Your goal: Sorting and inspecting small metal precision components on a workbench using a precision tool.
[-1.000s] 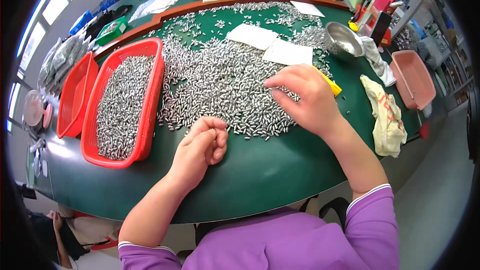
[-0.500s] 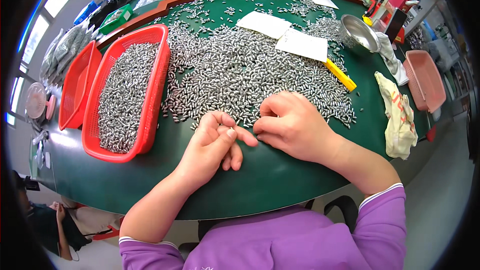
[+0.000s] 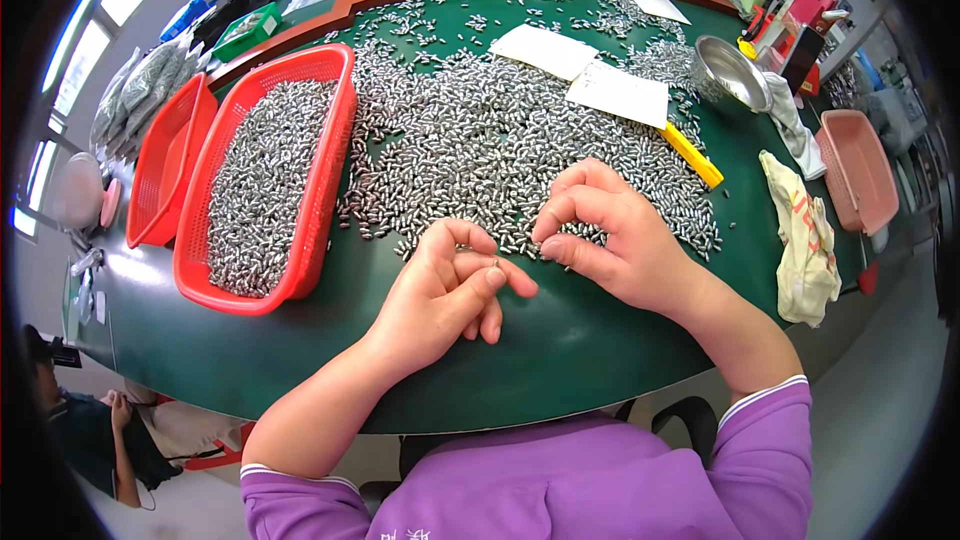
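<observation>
A wide heap of small silvery capsule-shaped metal pieces (image 3: pixel 450 140) covers the middle of the green table. At the heap's near edge, my left hand (image 3: pixel 440 290) is closed, palm turned up, with thumb and index finger pinched. A tiny bit shows at the thumb tip, too small to name. To its right, my right hand (image 3: pixel 615 235) hovers over the heap's edge with fingers curled and thumb and index tips close together. Whatever lies between them is hidden. Left of the heap, a red perforated basket (image 3: pixel 343 110) holds many of the same pieces.
Another red basket (image 3: pixel 150 215) stands farther left. White paper slips (image 3: pixel 620 93) and a yellow marker-like stick (image 3: pixel 692 157) lie on the heap. On the right are a steel bowl (image 3: pixel 730 75), a pale glove (image 3: pixel 805 245) and a pink basket (image 3: pixel 860 175). A person (image 3: pixel 90 430) sits at the lower left.
My right hand has risen slightly and moved right, its index finger lifting and its thumb coming into view. My left hand keeps its pinch. The whole view has shifted slightly.
</observation>
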Demonstrator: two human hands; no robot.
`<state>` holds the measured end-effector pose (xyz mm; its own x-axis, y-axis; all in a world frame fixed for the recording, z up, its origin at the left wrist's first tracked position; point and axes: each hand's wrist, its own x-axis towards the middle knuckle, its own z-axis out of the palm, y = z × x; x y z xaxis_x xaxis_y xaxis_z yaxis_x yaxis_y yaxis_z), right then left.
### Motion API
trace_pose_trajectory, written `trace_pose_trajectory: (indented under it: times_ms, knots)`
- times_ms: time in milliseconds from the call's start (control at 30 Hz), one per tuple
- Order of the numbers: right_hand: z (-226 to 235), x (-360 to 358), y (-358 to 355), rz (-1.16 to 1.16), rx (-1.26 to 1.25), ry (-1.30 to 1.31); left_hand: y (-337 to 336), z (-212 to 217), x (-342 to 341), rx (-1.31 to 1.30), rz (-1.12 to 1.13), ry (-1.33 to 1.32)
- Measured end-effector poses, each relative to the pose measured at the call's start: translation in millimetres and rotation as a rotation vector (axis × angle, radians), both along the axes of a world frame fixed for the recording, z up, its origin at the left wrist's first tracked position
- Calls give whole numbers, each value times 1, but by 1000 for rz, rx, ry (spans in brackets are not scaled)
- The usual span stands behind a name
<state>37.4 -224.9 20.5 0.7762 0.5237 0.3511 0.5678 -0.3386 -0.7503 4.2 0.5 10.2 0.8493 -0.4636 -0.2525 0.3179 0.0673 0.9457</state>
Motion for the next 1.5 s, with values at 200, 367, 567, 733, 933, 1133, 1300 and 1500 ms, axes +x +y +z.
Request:
trace_pose_trajectory:
  times_ms: [200, 367, 567, 733, 933, 1133, 1300, 1500]
  knots:
    - [-3, 1, 0, 103, 78, 170, 2, -3, 0, -81, -72, 10]
    - [-5, 0, 3, 102, 81, 117, 5, -9, 0, -181, -131, 28]
    - [-7, -2, 7, 97, 56, 50, 4, -9, -1, -272, -165, 123]
    - [-10, -2, 9, 90, 42, -13, 5, -9, 1, -283, -182, 144]
    - [-10, -4, 12, 128, 87, -128, 4, -6, 0, -190, -183, 121]
    - [-7, -4, 12, 65, 78, -227, 4, -6, 1, -240, -164, 137]
    - [-4, -5, 10, 32, 58, -320, 4, -6, 3, -292, -151, 150]
    - [-7, -5, 13, 83, 23, -379, 5, -6, 2, -309, -145, 167]
